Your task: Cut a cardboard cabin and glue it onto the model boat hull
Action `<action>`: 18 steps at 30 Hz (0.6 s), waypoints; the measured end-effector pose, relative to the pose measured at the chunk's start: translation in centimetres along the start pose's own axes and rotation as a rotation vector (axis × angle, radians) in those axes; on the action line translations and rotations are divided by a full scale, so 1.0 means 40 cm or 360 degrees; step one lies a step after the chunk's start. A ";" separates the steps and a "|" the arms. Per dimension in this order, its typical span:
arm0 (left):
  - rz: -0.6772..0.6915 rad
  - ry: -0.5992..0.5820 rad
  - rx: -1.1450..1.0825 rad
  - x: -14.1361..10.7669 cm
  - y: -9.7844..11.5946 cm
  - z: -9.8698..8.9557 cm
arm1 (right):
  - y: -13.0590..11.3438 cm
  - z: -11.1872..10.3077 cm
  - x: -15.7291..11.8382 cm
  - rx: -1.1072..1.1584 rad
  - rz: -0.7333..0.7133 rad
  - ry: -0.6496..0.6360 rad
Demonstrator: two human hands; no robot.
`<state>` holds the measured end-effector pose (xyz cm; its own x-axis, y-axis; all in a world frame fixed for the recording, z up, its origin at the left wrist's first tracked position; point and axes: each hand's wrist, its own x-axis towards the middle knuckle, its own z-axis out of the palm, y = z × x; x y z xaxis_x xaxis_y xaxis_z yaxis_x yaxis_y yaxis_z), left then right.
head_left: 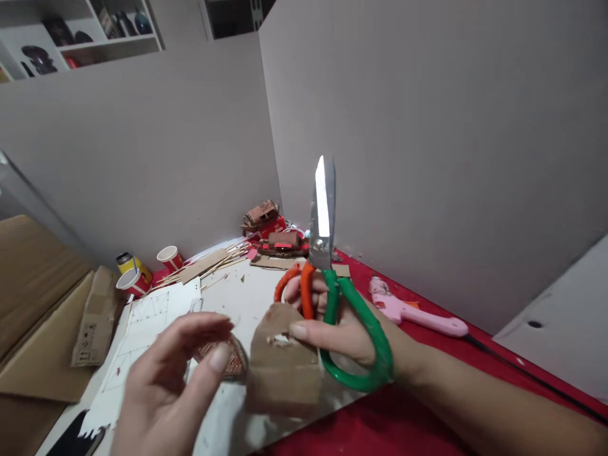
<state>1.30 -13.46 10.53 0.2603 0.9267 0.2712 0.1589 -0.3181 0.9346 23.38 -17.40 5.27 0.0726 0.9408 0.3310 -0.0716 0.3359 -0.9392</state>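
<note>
My right hand (pixel 349 335) holds scissors (pixel 322 253) with one orange and one green handle, blades upward and close together. Its thumb also presses on a piece of brown cardboard (pixel 285 380) with a torn pale spot near the top. To the left, my left hand (pixel 166 380) is slightly blurred, its thumb and fingers curved and apart, with nothing seen gripped between them. Behind its thumb shows a reddish-brown patterned piece with a rounded edge (pixel 237 360), partly hidden; whether the hand touches it I cannot tell.
A pink glue gun (pixel 427 316) with a black cord lies on the red cloth (pixel 361 424) at right. Wooden sticks (pixel 218 263), paper cups (pixel 170 256) and small brown models (pixel 285 242) stand toward the back. At left are a cardboard box (pixel 42 304) and drawn sheets (pixel 137 342).
</note>
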 end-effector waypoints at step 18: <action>-0.0299 -0.0054 -0.0775 0.062 -0.049 0.008 | 0.017 0.002 0.003 -0.0169 0.0109 0.0222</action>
<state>1.93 -10.59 9.30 0.3021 0.9491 0.0887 -0.2534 -0.0097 0.9673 23.25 -17.07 4.69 0.2089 0.9436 0.2570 0.0237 0.2578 -0.9659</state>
